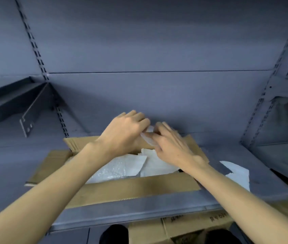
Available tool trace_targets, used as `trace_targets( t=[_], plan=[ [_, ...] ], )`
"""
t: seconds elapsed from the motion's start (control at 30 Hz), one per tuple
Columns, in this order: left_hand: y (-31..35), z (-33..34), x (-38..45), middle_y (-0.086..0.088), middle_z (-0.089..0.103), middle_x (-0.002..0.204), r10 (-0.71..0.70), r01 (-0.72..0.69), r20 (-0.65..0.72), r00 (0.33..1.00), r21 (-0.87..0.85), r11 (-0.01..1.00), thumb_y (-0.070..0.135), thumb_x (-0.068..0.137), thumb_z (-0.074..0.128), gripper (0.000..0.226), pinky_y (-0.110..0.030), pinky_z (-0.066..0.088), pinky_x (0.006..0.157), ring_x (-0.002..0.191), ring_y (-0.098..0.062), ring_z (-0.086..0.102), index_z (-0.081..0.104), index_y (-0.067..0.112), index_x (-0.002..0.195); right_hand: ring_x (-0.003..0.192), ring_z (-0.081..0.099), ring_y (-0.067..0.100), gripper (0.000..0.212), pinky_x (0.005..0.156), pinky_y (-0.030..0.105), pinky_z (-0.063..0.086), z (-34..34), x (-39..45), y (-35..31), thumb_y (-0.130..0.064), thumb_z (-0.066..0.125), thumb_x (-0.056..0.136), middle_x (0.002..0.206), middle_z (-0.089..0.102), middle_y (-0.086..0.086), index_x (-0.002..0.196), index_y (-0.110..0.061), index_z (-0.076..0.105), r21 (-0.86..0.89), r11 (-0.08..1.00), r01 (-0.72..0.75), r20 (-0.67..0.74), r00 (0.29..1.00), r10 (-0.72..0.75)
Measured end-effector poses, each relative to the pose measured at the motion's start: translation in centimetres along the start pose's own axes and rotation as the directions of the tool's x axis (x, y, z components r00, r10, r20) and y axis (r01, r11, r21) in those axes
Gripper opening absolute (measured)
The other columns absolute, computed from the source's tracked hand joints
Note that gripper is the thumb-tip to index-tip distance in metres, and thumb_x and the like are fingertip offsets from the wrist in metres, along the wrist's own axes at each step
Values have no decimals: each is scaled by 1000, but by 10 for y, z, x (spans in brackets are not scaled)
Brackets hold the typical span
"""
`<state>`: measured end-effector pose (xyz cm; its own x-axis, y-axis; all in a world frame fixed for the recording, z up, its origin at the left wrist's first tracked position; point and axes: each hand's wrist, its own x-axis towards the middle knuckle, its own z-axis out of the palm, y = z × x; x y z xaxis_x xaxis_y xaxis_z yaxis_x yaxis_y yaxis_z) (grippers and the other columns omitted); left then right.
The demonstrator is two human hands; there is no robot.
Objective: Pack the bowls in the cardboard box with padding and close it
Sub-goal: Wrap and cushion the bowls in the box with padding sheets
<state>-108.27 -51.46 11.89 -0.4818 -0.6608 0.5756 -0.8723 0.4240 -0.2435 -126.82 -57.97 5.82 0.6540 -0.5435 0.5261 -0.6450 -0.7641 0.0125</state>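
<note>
1. Nearest, at the bottom edge, other cardboard cartons (189,226) stand under the shelf; they carry dark printed writing, but it is too blurred to read.
2. Above them runs the grey metal shelf (139,206), and on it sits the open cardboard box (132,189) with its near flap folded outward toward the person.
3. Inside the box lie sheets of white padding (122,168); part of it looks like bubble wrap. The bowls are not visible, so I cannot tell where they are.
4. One more white sheet (240,175) lies on the shelf just beside the box, on the right.
5. Over the far side of the box, the left hand (125,131) has its fingers curled and pinches a pale, thin piece of wrap (147,136).
6. The right hand (171,145) meets it there, with fingers bent on the same piece; both hands hold it together.
7. Behind stands the grey back panel (157,50) with slotted uprights.
</note>
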Motion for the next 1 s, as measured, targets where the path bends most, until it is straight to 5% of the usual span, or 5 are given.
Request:
trace_targets(
  t=[0.23, 0.47, 0.67, 0.8, 1.0],
  plan=[
    [-7, 65, -105, 1, 56, 111, -179, 225, 450, 875, -51, 973, 11, 78, 52, 23, -32, 40, 86, 106, -23, 49, 51, 20, 99, 116, 38, 23, 39, 101, 44, 40, 70, -13, -35, -4, 47, 89, 119, 44, 1, 118, -21, 67, 170, 985, 4, 314, 948, -57],
    [-20, 69, -120, 9, 57, 106, -288, 540, 581, 761, -323, 777, 49, 84, 52, 19, -31, 42, 88, 107, -13, 50, 49, 31, 87, 143, 22, 12, 50, 117, 41, 21, 77, -7, -38, -66, 38, 99, 156, 30, -11, 136, -42, 60, 285, 949, -135, 514, 857, -32],
    [-35, 84, -116, 4, 57, 129, -253, 339, 415, 874, -150, 929, 41, 95, 53, 34, -34, 38, 110, 127, -17, 46, 59, 23, 122, 148, 18, 10, 46, 123, 43, 20, 79, 2, -26, -41, 48, 104, 161, 25, -11, 150, -35, 49, 331, 917, -221, 506, 862, 25],
    [-46, 90, -113, 10, 23, 163, -119, 292, 624, 773, -182, 939, 55, 91, 55, 70, -34, 12, 126, 153, -17, 13, 29, 38, 153, 151, 7, 7, 80, 123, 37, 18, 80, 6, -13, -49, 67, 86, 166, 5, -18, 156, -45, 30, 268, 956, -118, 590, 804, -67],
    [-61, 94, -108, 8, 18, 162, -160, 379, 791, 590, -98, 920, 74, 79, 61, 101, -46, 19, 123, 149, -20, 19, 3, 44, 156, 154, 18, 21, 98, 122, 42, 32, 85, 19, -4, -55, 74, 81, 167, 5, -13, 161, -40, 18, 202, 978, -58, 664, 741, -94]
  ],
)
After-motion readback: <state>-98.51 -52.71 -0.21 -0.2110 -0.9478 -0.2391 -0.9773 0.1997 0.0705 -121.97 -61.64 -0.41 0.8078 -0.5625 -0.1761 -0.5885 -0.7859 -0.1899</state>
